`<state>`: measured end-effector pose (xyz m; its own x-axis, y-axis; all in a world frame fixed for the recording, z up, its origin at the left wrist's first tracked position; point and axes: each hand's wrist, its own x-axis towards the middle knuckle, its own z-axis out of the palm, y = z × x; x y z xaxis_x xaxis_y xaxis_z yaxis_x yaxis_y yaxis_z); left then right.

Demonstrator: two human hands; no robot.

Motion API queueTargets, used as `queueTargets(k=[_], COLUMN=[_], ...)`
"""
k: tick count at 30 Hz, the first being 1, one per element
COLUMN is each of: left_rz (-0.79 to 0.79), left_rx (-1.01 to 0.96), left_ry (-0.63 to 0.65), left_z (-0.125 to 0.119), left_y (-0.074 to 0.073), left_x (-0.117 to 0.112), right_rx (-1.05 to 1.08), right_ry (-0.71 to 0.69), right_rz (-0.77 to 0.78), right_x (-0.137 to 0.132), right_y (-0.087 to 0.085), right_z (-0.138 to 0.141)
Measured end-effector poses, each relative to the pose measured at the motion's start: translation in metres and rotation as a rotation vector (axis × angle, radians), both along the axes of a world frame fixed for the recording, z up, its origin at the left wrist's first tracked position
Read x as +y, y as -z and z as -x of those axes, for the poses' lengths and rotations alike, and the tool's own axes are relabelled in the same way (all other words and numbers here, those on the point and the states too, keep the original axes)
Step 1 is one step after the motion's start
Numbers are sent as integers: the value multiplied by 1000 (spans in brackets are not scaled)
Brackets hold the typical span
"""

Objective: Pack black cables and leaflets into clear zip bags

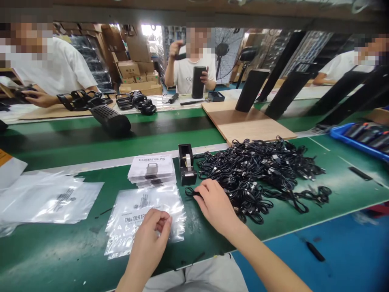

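Left hand (152, 233): fingertips pinched on the top clear printed bag (142, 215) of a flat stack, apparently gripping its edge. Right hand (216, 206): closed on one coiled black cable (192, 192), just beside the cable pile (261, 170). Close behind it, crowding the fingers: tape dispenser (186, 165). Within reach: booklet stack (151, 169), spare bags (51, 198). Beyond: speaker (111, 117) on belt.

Half hidden under the right hand (216, 207): one black cable (190, 192). Covered by the left hand (151, 237): some words on the clear bag (142, 205). Cut off at the right edge: blue tray (349, 143). Too small to read: booklets' (151, 167) print.
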<state>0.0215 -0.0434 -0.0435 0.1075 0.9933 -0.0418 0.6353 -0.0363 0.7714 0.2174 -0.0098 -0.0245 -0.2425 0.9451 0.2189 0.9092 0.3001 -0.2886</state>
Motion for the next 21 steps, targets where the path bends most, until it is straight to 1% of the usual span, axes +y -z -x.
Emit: queueTargets(k=[1,2,4,6,8,11,13,15,17,19,21], left_rz=[2,5,-4,-42,-85,-91,-89,-118,-154,-194,-239], left_rx=[-20,-42,-94,-154,-198,-195,-178,-173,-171,-180,-213], left_ry=[-7,-15,-38,-79,-121,-143,-153,-182,-214,-238,-269], left_z=[-1,-1,-1,0,1,0,-1,-3,-4,-2,3], left_y=[1,2,4,5,5,4,2,-4,-11,-22,-34], left_x=[0,0,0,0,0,-2,-5,-6,-5,-1,4], right_rx=[114,216,339,343,312,354,464,591,633,605,625], right_ry=[-35,-70,-150,-228,-258,-257,-235,-169,-125,-172,-293], right_rz=[-1,35,188,347,422,426,420,450,440,381,355], right_x=[-2,-5,-11,-15,-16,-12,-7,-2,1,3,4], right_y=[-1,-2,-4,-7,-9,-12,-12,-12,-12,-19,-32], right_z=[4,9,16,20,22,25,31,39,48,53,54])
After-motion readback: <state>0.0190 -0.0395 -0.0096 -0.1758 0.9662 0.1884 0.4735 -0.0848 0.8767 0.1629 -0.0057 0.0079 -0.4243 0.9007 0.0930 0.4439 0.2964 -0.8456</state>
